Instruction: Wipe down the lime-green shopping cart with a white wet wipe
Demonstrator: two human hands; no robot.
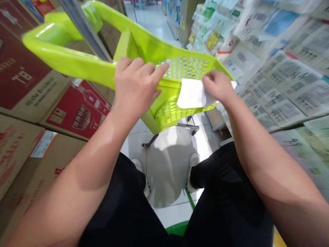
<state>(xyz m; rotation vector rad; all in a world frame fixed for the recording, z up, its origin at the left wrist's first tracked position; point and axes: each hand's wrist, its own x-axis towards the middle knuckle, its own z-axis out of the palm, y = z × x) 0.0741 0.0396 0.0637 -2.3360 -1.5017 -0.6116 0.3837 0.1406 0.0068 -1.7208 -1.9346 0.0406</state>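
A lime-green plastic shopping-cart basket (144, 44) with a perforated wall is tipped up in front of me. My left hand (135, 85) grips its near rim, fingers curled over the edge. My right hand (218, 85) pinches a white cloth (192, 94) and presses it against the basket's outer wall near the right corner. A grey metal bar (84, 29) of the cart crosses the basket's green handle at the upper left.
Stacked cardboard boxes with red printing (79, 109) line the left. Shelves covered with newspaper sheets (282, 75) fill the right. Below are my black trousers and white shoes (192, 171) on pale floor tiles, with the cart's wheels (195, 129) and a green object (178, 228).
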